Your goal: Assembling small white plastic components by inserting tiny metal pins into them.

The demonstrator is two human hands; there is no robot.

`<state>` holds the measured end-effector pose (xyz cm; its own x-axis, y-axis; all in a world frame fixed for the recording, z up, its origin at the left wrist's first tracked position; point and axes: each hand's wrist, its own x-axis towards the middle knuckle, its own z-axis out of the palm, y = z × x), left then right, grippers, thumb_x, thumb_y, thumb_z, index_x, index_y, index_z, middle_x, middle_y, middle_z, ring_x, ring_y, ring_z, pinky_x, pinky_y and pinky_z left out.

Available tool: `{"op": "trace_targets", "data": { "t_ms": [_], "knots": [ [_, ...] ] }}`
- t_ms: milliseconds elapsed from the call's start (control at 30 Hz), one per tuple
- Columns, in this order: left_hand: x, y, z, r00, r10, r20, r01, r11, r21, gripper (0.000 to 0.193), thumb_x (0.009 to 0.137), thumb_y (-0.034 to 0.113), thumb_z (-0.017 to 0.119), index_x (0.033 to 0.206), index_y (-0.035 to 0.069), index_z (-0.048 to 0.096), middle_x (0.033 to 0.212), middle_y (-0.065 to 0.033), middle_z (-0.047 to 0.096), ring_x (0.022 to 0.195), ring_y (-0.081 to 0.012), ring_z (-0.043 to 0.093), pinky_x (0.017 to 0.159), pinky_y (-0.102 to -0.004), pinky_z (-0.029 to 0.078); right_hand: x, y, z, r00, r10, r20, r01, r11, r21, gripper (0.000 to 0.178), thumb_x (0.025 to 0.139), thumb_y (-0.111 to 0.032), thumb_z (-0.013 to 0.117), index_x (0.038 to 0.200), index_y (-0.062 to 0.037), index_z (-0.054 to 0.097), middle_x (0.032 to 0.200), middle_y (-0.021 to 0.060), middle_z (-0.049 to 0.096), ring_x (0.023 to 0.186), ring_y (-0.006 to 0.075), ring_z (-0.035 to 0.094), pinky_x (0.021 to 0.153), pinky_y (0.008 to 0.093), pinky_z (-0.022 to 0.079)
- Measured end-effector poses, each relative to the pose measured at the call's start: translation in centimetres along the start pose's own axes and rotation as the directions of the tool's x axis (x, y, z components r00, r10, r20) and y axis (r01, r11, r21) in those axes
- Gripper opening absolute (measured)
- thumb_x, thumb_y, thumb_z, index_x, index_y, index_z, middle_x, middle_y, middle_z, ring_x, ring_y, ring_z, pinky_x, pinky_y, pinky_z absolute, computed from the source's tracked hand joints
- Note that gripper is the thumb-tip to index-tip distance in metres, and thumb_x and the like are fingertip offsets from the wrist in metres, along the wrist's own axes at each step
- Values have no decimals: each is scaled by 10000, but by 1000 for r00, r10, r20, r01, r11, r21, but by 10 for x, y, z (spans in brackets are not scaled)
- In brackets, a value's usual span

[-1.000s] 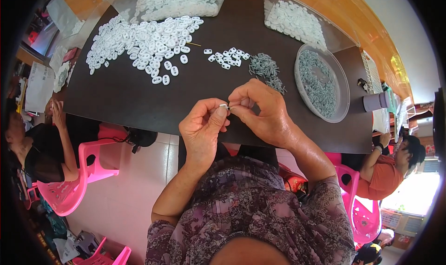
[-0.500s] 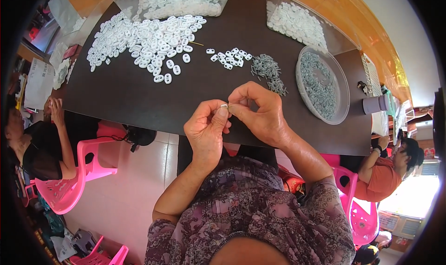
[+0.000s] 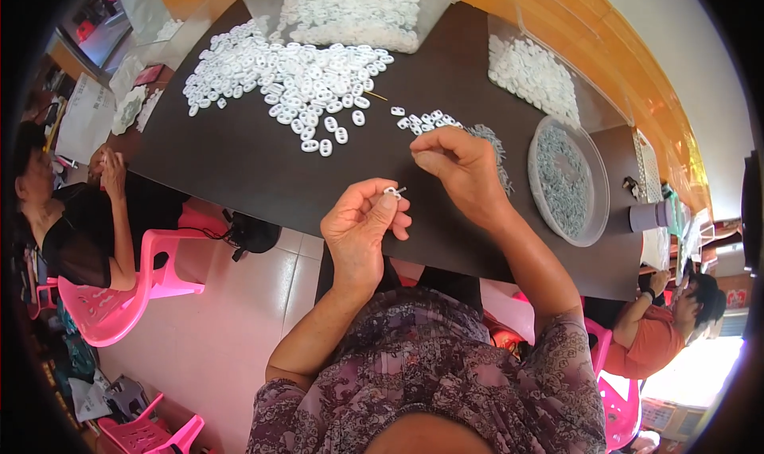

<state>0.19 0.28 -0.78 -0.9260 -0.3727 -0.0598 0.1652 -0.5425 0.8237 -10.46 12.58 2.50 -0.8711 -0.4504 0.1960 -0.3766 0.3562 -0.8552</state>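
Note:
Between the thumb and fingers of my left hand (image 3: 360, 219) is a small white plastic piece (image 3: 390, 191), with a thin grey pin (image 3: 402, 189) sticking out of its right side. My right hand (image 3: 465, 167) is over the table, away from the left. Its thumb and forefinger are bent with a small gap, and nothing shows between them. Just beyond it lie several small white two-holed pieces (image 3: 430, 120). A heap of grey screw-like pins (image 3: 489, 140) is partly hidden behind that hand.
Many white oval two-holed pieces (image 3: 306, 84) spread at the far left, below a clear bin (image 3: 438, 16). A yellow stick (image 3: 376, 96) lies beside them. Rightward are a round tray (image 3: 593, 215) of grey pins and a box of white pieces (image 3: 533, 76). People sit at both sides.
My right hand has come away from the left, moving up and right toward the small pieces and pins. The white piece with its pin stays in my left hand. The view has shifted.

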Motion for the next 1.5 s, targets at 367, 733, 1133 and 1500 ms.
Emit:
{"op": "trace_targets", "data": {
  "t_ms": [367,733,1133,1500],
  "knots": [
    [-5,-5,-9,998,62,4,-62,996,-67,154,906,67,561,1019,-38,563,833,-129,640,637,-144,598,561,-261,499,76,20,61,807,-569,161,534,584,-612,55,723,-91,656,768,-67,634,705,109,533,712,293,509,620,399,427],
    [-4,-7,-11,998,70,9,-69,995,-75,150,902,66,567,1011,-37,565,829,-129,640,638,-146,597,567,-265,499,53,10,42,865,-439,243,501,736,-455,182,716,-22,657,886,-35,594,730,93,547,711,248,530,632,363,438],
    [-5,3,5,996,76,-37,-78,996,-52,143,910,73,562,989,-47,561,819,-126,639,620,-125,587,543,-235,491,-7,-11,1,952,179,248,-270,872,407,161,871,-164,622,831,-10,649,683,15,611,606,46,519,528,181,403],
    [-7,-1,15,995,95,-3,-95,995,-24,126,914,54,549,982,-52,558,818,-118,630,646,-131,601,539,-239,495,-33,-9,3,962,218,162,-269,845,462,160,868,-150,625,781,-20,658,638,7,592,564,34,497,495,177,385]
  ]
}}
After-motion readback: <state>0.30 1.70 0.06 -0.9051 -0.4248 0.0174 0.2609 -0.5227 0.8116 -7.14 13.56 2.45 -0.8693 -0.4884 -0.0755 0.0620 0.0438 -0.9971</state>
